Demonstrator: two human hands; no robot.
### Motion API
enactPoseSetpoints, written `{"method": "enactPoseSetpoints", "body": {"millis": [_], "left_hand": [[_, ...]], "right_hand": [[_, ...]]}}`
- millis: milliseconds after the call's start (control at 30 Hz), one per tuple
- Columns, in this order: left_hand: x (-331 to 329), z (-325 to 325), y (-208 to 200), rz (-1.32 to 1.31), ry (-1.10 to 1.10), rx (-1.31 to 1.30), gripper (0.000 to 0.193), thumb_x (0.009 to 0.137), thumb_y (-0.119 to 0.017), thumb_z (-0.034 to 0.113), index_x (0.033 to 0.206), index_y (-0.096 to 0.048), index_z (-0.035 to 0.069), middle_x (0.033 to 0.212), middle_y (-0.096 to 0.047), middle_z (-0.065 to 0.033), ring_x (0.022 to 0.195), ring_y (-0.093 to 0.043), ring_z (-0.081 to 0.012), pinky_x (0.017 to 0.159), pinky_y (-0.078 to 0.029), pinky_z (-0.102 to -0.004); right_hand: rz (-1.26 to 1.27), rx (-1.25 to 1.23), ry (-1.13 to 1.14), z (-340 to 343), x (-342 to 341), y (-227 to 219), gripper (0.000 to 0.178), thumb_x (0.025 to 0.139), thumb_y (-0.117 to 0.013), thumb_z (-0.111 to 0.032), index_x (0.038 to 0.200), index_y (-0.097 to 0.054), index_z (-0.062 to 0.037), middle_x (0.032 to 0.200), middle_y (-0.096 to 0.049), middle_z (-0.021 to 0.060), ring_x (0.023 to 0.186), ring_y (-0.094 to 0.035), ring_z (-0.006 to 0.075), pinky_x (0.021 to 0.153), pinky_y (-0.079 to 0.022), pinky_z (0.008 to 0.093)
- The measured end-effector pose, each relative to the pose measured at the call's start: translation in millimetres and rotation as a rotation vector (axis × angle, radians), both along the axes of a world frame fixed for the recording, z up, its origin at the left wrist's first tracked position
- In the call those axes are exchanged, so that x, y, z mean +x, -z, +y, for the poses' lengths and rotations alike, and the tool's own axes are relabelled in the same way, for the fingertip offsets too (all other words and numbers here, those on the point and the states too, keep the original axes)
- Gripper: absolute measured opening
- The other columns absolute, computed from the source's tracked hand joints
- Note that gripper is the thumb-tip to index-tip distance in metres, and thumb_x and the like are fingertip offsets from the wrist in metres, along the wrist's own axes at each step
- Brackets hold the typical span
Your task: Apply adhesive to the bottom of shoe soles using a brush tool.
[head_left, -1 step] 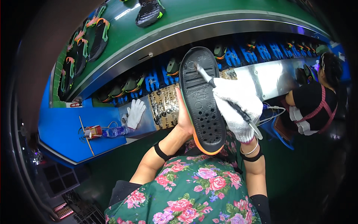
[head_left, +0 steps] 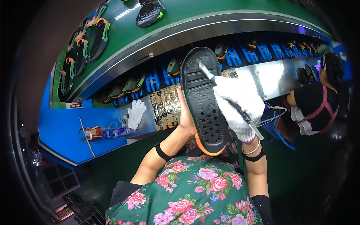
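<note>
A black shoe sole (head_left: 204,101) with a row of holes toward its near end and an orange rim there stands upright before me, its patterned face toward me. My bare left hand (head_left: 186,119) grips its left edge, with the fingers hidden behind it. In a white knitted glove, my right hand (head_left: 240,99) is closed around a slim brush (head_left: 207,72) with a pale tip and a dark shaft. That tip touches the sole near its far end, beside a raised round mark. The brush's pale rear end sticks out below the glove.
Behind the sole runs a conveyor with blue holders (head_left: 233,56) carrying several shoes. Above it, more shoes (head_left: 100,39) lie on a green surface (head_left: 195,15). At left are a spare white glove (head_left: 135,113), a bottle (head_left: 115,132) and a red container (head_left: 93,132). A co-worker (head_left: 313,99) sits at right.
The brush tip has shifted slightly on the far end of the sole, and my right hand has moved a little with it. My left hand keeps its grip on the sole.
</note>
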State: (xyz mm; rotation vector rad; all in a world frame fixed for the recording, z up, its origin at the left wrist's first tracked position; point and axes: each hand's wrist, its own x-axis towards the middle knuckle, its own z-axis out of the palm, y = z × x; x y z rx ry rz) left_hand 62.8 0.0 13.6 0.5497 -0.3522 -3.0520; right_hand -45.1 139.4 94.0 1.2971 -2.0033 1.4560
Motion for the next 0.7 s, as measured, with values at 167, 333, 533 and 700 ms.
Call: {"method": "enactPoseSetpoints", "body": {"millis": [167, 333, 533, 700], "left_hand": [[2.9, 15.5, 4.0, -0.006, 0.069, -0.283, 0.104, 0.093, -0.018, 0.089, 0.157, -0.043, 0.011, 0.146, -0.058, -0.0110, 0.130, -0.060, -0.0258, 0.110, -0.051, -0.0441], [2.8, 13.1, -7.3, -0.118, 0.141, -0.391, 0.114, 0.086, -0.019, 0.096, 0.157, -0.042, 0.009, 0.150, -0.055, -0.0142, 0.135, -0.057, -0.0296, 0.115, -0.046, -0.0476], [4.3, 17.4, 5.4, -0.052, 0.118, -0.422, 0.115, 0.085, -0.017, 0.097, 0.161, -0.038, 0.012, 0.155, -0.052, -0.0124, 0.138, -0.055, -0.0293, 0.115, -0.045, -0.0481], [7.3, 12.1, 38.3, -0.086, 0.193, -0.577, 0.115, 0.086, -0.019, 0.097, 0.156, -0.043, 0.010, 0.150, -0.055, -0.0150, 0.137, -0.056, -0.0311, 0.117, -0.043, -0.0489]], "right_hand": [[0.075, 0.105, 0.040, -0.1, 5.5, 3.2, 0.034, 0.081, -0.075, 0.000, 0.115, -0.076, -0.0016, 0.115, -0.076, 0.0132, 0.104, -0.072, 0.0309, 0.093, -0.056, 0.0422], [-0.072, 0.273, -0.224, 11.6, 30.1, 24.5, 0.046, 0.083, -0.072, -0.008, 0.129, -0.069, -0.0043, 0.130, -0.070, 0.0143, 0.119, -0.066, 0.0357, 0.104, -0.050, 0.0468], [-0.081, 0.191, -0.174, 13.0, 22.2, 27.6, 0.045, 0.083, -0.073, -0.008, 0.127, -0.070, -0.0054, 0.128, -0.070, 0.0148, 0.118, -0.067, 0.0362, 0.103, -0.051, 0.0463], [-0.159, 0.222, -0.252, 16.7, 31.4, 27.6, 0.044, 0.084, -0.074, -0.009, 0.127, -0.072, -0.0092, 0.126, -0.071, 0.0149, 0.115, -0.068, 0.0355, 0.101, -0.052, 0.0459]]}}
